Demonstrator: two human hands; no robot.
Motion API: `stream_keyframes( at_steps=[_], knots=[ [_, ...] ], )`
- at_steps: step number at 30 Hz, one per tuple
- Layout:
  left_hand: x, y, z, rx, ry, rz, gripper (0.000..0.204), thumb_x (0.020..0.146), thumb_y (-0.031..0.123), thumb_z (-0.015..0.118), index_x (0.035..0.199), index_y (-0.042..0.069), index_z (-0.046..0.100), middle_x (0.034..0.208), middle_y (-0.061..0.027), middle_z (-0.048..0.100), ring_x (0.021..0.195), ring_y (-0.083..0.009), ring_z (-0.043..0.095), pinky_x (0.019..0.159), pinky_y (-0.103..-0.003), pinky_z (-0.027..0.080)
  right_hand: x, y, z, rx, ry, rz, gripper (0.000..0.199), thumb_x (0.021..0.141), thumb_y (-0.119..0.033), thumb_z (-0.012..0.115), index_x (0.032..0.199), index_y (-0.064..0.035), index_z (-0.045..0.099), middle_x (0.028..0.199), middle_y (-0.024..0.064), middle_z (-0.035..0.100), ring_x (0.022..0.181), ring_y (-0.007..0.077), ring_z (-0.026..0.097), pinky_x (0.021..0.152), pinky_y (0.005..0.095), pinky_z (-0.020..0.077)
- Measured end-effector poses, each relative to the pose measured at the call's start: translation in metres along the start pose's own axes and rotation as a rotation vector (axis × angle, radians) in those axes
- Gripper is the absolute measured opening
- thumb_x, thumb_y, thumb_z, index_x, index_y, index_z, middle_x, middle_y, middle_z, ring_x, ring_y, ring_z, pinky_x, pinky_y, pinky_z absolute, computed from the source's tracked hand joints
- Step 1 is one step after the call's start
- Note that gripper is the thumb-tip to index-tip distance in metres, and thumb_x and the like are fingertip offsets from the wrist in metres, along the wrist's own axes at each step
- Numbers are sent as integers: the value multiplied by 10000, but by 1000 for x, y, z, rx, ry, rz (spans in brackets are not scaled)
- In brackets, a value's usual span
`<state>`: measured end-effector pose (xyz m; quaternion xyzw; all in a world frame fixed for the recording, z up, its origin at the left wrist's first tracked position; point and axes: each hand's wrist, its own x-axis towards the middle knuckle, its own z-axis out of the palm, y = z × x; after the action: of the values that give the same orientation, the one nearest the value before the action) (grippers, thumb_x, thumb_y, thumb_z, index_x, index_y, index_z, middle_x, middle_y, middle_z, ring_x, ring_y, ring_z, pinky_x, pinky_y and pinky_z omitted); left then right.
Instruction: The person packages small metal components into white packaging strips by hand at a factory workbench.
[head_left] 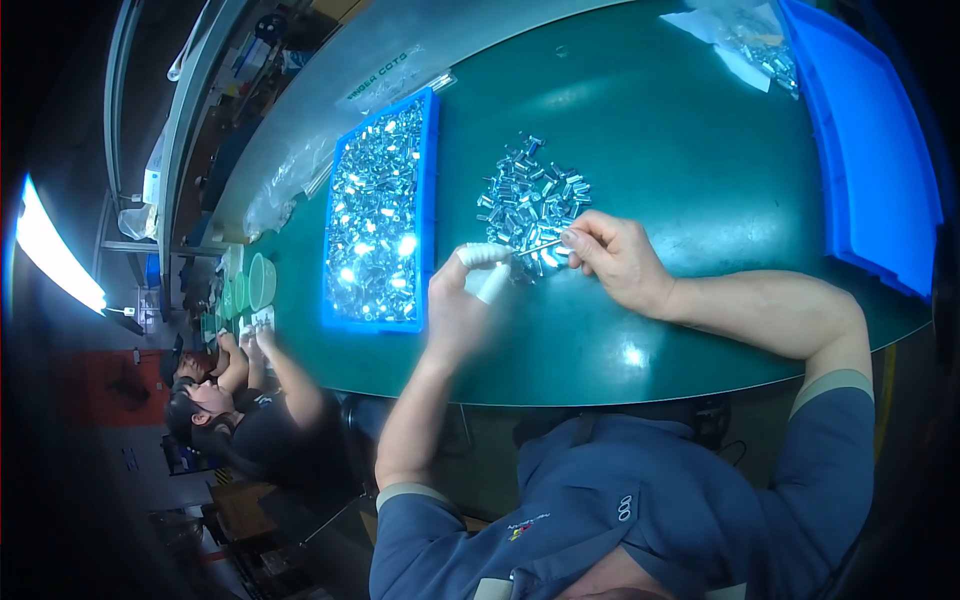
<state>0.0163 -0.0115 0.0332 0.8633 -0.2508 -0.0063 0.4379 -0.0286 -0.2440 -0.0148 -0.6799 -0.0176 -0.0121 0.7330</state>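
My right hand (628,266) is closed, with a thin metal rod (541,247) pinched between thumb and fingers. The rod points left to the fingertips of my left hand (460,305), whose thumb and forefinger wear white finger cots. Those covered fingers are pinched at the rod's tip; what sits between them is too small to make out. Just beyond both hands, a loose pile of small shiny metal cylinders (528,195) lies on the green tabletop (660,170).
Left of the pile stands a blue tray (428,190) full of similar metal parts. Another blue tray (880,150) is at the right, near a clear plastic bag (740,42) with metal parts. Green bowls (262,282) and two people (250,425) are at far left.
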Motion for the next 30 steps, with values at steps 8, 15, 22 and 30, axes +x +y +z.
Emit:
stream_keyframes(
  at_steps=[8, 15, 22, 30],
  knots=[
    [0, 9, 12, -46, -6, 14, 149, 903, 29, 729, 1046, 17, 692, 1026, -63, 709, 934, -133, 674, 817, -265, 535, -1, 1, 2, -9, 22, -44, 235, 1010, -225, 612, 905, -19, 658, 717, 35, 668, 613, 85, 581, 547, 271, 457],
    [-5, 15, 19, -107, -63, 4, 148, 905, 57, 731, 1050, 30, 711, 1010, -72, 706, 895, -145, 666, 744, -295, 515, -6, -2, 1, -143, -139, 48, 388, 1035, -299, 571, 779, -20, 655, 606, 37, 623, 554, 87, 569, 511, 279, 449],
    [-3, 9, 26, -178, -28, 75, 145, 915, 85, 734, 1054, 49, 716, 996, -47, 717, 892, -138, 651, 721, -308, 493, -5, 3, 3, -47, -106, 12, 404, 1061, -313, 550, 802, -24, 661, 636, 21, 622, 562, 71, 556, 512, 243, 443],
    [22, 7, 27, -10, 35, 393, 165, 824, 24, 772, 969, 54, 698, 885, -104, 675, 833, -282, 653, 734, -373, 519, -1, -5, -3, -70, -85, 113, 438, 1072, -345, 525, 794, -27, 643, 625, 14, 602, 548, 55, 525, 513, 226, 425]
  ],
)
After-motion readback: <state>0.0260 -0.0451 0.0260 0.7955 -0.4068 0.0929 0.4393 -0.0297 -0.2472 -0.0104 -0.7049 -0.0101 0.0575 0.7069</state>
